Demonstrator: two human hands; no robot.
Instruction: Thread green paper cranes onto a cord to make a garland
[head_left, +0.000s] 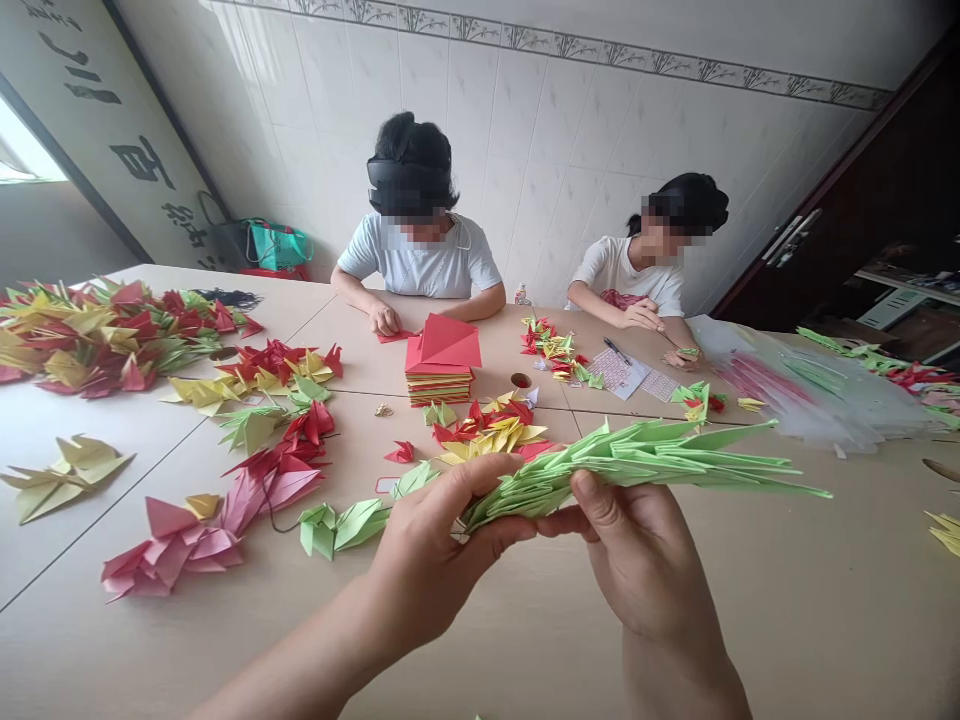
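A long bundle of nested green folded-paper pieces (637, 458) is held up above the table between my two hands, its pointed ends facing right. My left hand (442, 550) grips the bundle's left end, fingers and thumb wrapped round it. Beneath the middle of the bundle, my right hand (630, 550) pinches it with the thumb at the front. Just behind my left hand lie yellow folded pieces (499, 438) and a small red one (402, 452). A strand of pink folded paper (187, 545) and a green folded piece (337, 528) rest to the left.
Across the table (810, 620) sit two people, one handling red paper. A stack of square paper (440, 385) stands near the middle. Mixed folded pieces (112, 335) are heaped at the left. Plastic bags (802, 385), printed sheets (619, 372) and a pen lie at the right.
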